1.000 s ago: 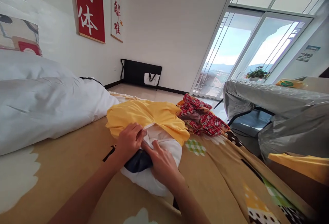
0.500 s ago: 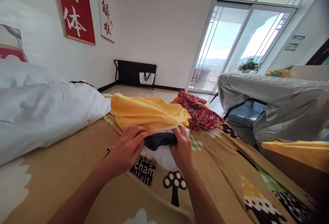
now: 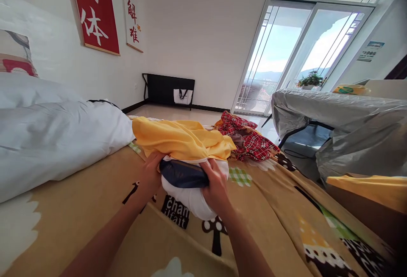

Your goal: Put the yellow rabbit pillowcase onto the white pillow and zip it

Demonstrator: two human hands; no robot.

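Observation:
A bundle of yellow cloth (image 3: 181, 137) with a white edge lies across the bed cover in front of me. Below that edge is a smooth navy blue piece (image 3: 182, 174), and under it bulges soft white fabric (image 3: 193, 202). I cannot tell whether these parts belong to one article. My left hand (image 3: 151, 175) is closed on the bundle's left side, its fingertips hidden behind the cloth. On the other side my right hand (image 3: 214, 179) grips the white edge and the end of the navy piece, thumb on top.
Beyond the bundle lies red checked cloth (image 3: 251, 139). A puffy white quilt (image 3: 63, 141) covers the left of the patterned brown bed cover (image 3: 270, 234). To the right are a plastic-covered table (image 3: 343, 103) and a brown box (image 3: 362, 205) with yellow cloth on it.
Both hands have shifted left with the bundle. The navy piece has spread wider and shows more of its surface, and the white fabric hangs lower.

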